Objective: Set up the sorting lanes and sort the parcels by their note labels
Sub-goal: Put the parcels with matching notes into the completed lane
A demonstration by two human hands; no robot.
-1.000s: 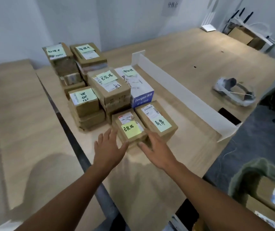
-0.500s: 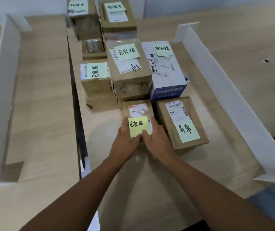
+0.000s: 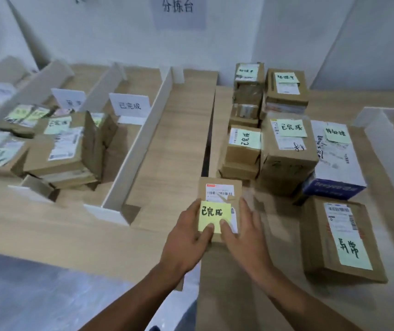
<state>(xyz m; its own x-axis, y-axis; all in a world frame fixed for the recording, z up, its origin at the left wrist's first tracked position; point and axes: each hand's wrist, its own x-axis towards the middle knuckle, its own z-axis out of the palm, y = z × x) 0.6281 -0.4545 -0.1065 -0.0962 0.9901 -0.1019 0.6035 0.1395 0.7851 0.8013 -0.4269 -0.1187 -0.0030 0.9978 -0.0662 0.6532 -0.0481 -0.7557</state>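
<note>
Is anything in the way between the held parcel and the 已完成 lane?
Yes. The long white divider stands between the parcel, gripped by the left hand and right hand, and the lane with the 已完成 sign. Stacked parcels fill that lane's left side.

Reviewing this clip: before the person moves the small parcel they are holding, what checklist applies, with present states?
1. Grip: left hand and right hand both hold the small parcel, thumbs on top: ok.
2. Label: its yellow note reads 已完成: ok.
3. Destination: a lane sign reading 已完成 stands to the left: ok.
4. Space: bare floor shows in that lane beside a standing parcel: ok.
5. Path: a white divider stands between small parcel and lane; clearance: cannot tell.
</note>
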